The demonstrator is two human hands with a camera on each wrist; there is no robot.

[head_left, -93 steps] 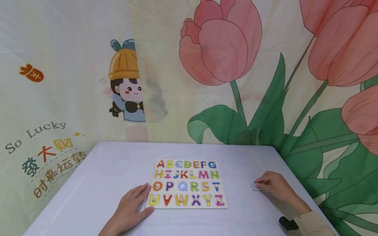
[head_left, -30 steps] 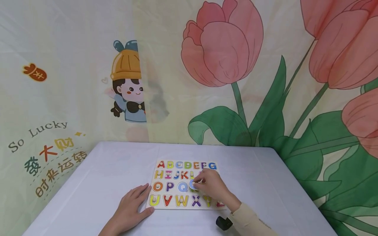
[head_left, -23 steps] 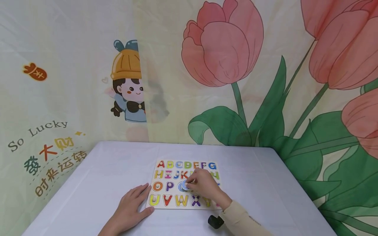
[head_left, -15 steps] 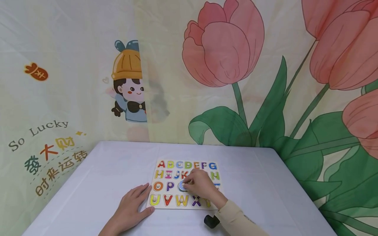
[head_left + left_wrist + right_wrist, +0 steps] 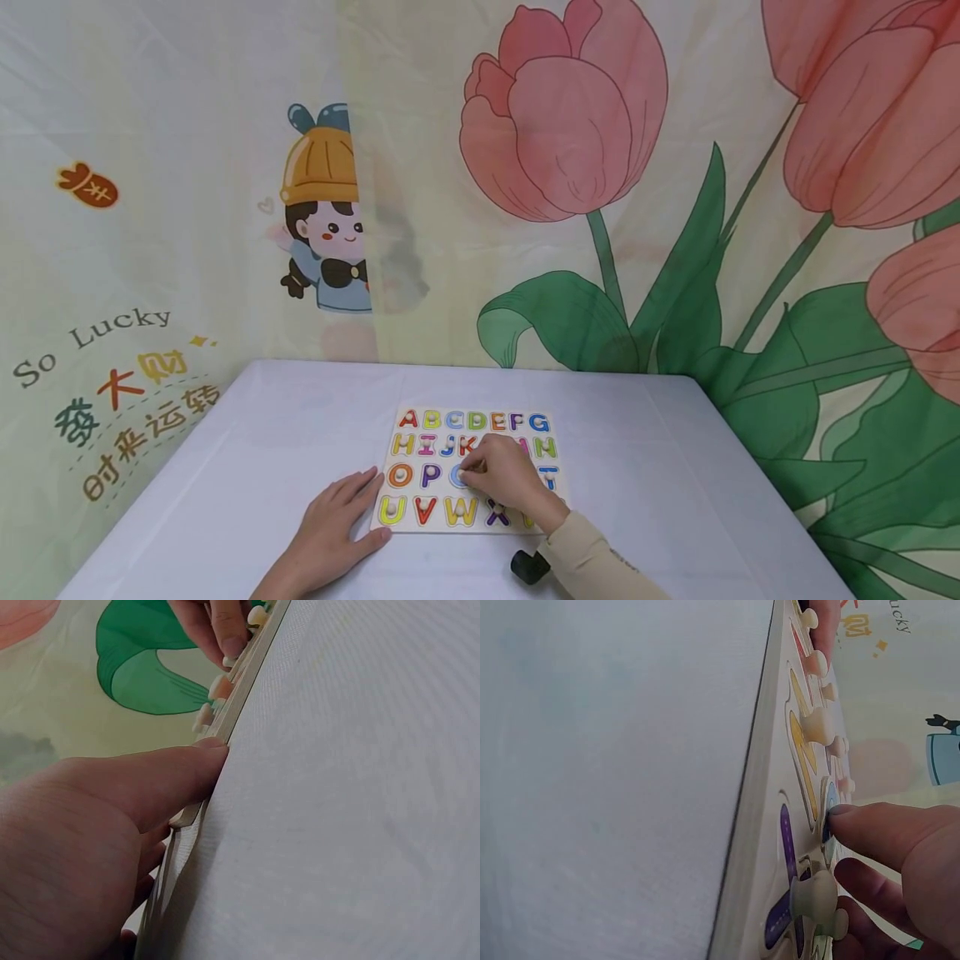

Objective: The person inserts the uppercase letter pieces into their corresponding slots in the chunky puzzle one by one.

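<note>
An alphabet puzzle board (image 5: 382, 525) with knobbed letters in rows lies on the white table. My right hand (image 5: 506, 475) is over its third row and pinches the light-blue letter Q piece (image 5: 456, 476) between thumb and fingers. In the right wrist view, that puzzle piece (image 5: 827, 817) stands slightly proud of the board, its knob hidden by the thumb. Beside the board, my left hand (image 5: 337, 521) rests with straight fingers along the left edge. Its thumb touches the front left corner, as the left wrist view (image 5: 172, 776) also shows.
A black device (image 5: 529, 567) sits under the right wrist, by the beige sleeve (image 5: 596, 558). Other letter pieces, such as the purple X (image 5: 784, 915) and the yellow W (image 5: 802, 750), sit in the board with knobs sticking up. A printed curtain (image 5: 420, 208) hangs behind the table.
The right hand has carried the blue letter piece from the table's right side leftward onto the board's third row, and lowered it over the Q spot. The left hand has stayed put.
</note>
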